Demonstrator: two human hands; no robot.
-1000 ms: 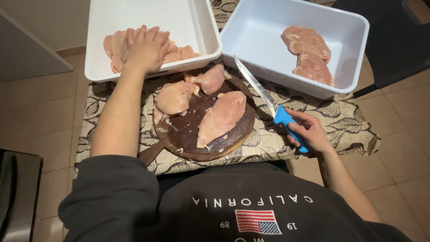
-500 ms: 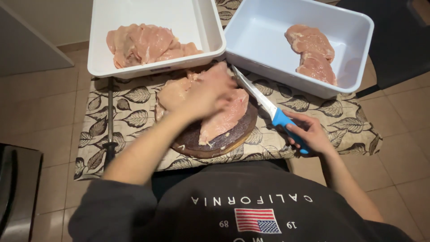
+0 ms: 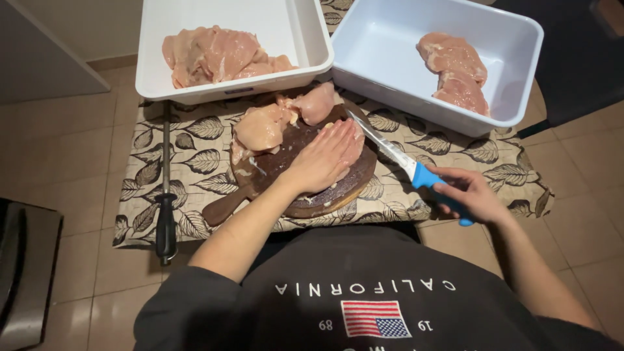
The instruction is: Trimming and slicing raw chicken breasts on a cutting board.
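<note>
From the head camera, looking down: the left hand [image 3: 323, 158] lies flat, fingers together, on a piece of raw chicken [image 3: 351, 144] in the middle of the frame. The hand is not gripping. It only presses down on the meat. Most of that piece is hidden under the palm.

The chicken sits on a round dark wooden board [image 3: 305, 179]. Two more chicken pieces [image 3: 279, 120] rest on the upper left part of the board, just beside the hand.

The right hand [image 3: 469, 195], at the middle right of the frame, is closed tight around the blue handle of a knife [image 3: 406, 166]. The long thin blade points up and left, and its tip is right next to the pressed chicken.

The meat looks soft, wet and slippery. It would bend and slide if picked up by one end. I think a flat palm on top is the best way to keep it from moving, with fingers well away from the blade.

At the upper left is a white tub [image 3: 305, 45] with a pile of thin chicken pieces. At the upper right is a pale blue tub [image 3: 383, 45] with two bigger pieces. A leaf-print cloth [image 3: 201, 140] lies under it all. A long sharpening rod [image 3: 165, 188] rests on the cloth at the left.
</note>
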